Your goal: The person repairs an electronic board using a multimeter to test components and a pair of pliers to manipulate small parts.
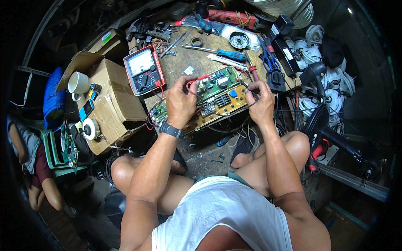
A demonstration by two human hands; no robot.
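A long circuit board, green on its far part with a brown board along its near side, lies across the front edge of the worktable. Over its left part, my left hand is closed on a red test probe that points right across the green components. My right hand pinches a thin black test probe at the board's right end; its tip is hard to make out. Left of the board, an analog multimeter in a red-edged case has a red lead plugged in.
Behind the board lie a blue-handled screwdriver, a tape roll and a red power tool. Blue scissors sit at the right. A cardboard box stands left, and white motor parts pile up right. Another person is far left.
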